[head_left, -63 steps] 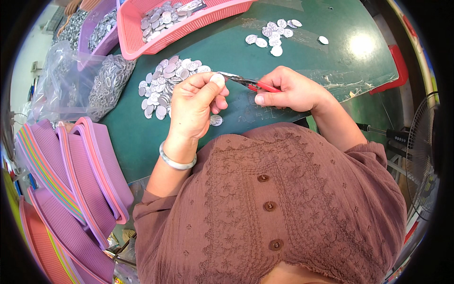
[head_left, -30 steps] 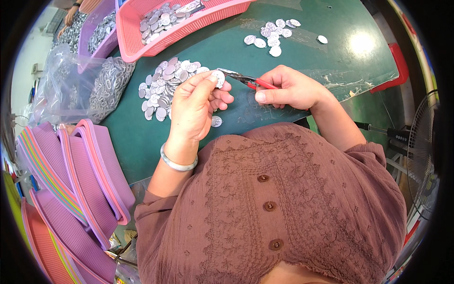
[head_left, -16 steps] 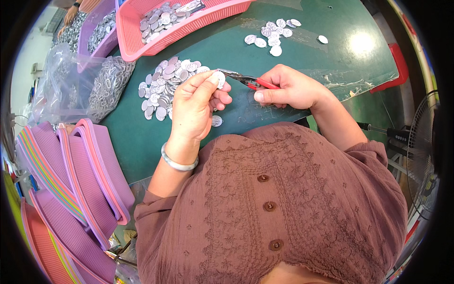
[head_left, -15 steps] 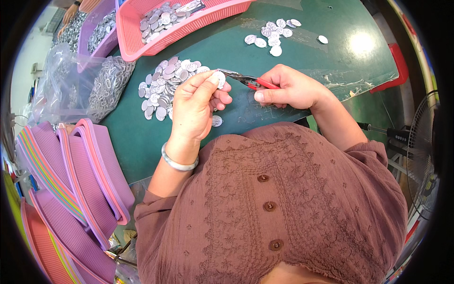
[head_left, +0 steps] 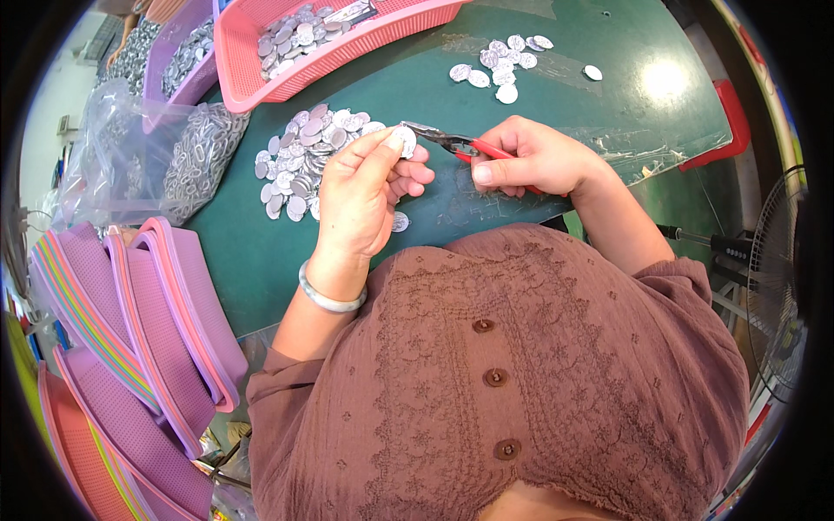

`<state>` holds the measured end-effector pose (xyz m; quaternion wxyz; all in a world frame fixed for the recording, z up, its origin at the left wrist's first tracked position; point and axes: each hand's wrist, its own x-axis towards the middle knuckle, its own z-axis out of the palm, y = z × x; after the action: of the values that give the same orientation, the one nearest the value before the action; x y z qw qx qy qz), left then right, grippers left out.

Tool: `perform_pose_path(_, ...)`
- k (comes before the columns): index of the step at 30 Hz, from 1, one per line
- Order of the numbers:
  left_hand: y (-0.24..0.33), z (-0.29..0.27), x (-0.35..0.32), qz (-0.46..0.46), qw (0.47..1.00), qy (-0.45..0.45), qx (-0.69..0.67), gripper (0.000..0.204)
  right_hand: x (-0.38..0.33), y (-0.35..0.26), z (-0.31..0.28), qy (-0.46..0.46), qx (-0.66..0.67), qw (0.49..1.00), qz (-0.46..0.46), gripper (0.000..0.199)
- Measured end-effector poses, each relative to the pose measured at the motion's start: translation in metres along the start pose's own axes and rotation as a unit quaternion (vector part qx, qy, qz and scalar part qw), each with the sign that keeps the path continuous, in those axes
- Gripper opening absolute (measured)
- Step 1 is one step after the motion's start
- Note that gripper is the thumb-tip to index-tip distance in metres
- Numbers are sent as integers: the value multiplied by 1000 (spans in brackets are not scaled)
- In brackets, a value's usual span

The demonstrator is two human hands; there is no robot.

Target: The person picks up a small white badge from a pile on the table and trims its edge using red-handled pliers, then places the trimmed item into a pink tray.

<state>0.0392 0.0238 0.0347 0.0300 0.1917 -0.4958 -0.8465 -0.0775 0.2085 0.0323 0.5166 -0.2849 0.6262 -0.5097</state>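
Observation:
Between thumb and forefinger, my left hand (head_left: 360,187) pinches a round silver medal (head_left: 404,141), its other fingers curled loosely below. Red-handled pliers (head_left: 486,149) are gripped in my right hand (head_left: 539,159). Their dark jaws reach left to the medal's upper edge; what lies between the tips is too small to make out. Behind my left hand spreads a heap of silver medals (head_left: 300,161). A single medal (head_left: 400,222) lies on the table just right of my left wrist. Farther right, a small group of medals (head_left: 499,61) lies apart from the heap.
On the green table (head_left: 608,122) stands a pink basket (head_left: 347,48) of medals at the back. Left of it are a purple basket (head_left: 156,95) and a clear bag of metal links (head_left: 204,161). Stacked purple baskets (head_left: 165,304) fill the near left. A fan (head_left: 777,278) stands at right.
Both hands have shifted very slightly to the right. The pliers' handles have spread wider, with the lower handle now showing below my right hand. The medal stays pinched in my left hand.

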Motion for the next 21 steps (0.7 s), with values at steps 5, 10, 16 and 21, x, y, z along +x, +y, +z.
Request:
perform_pose_path(5,2,-1,2,-20,998,-31,-43,24,-3,4,-2,33,46,998,-13,28)
perform_pose_path(10,2,-5,3,-24,997,-54,-55,28,-2,5,-3,41,64,997,-11,36)
perform_pose_path(16,3,-3,2,-26,995,-55,-73,29,-3,5,-2,44,70,996,-9,34)
perform_pose_path(21,3,-2,1,-27,995,-50,-85,29,-2,6,-3,44,71,996,-10,34)
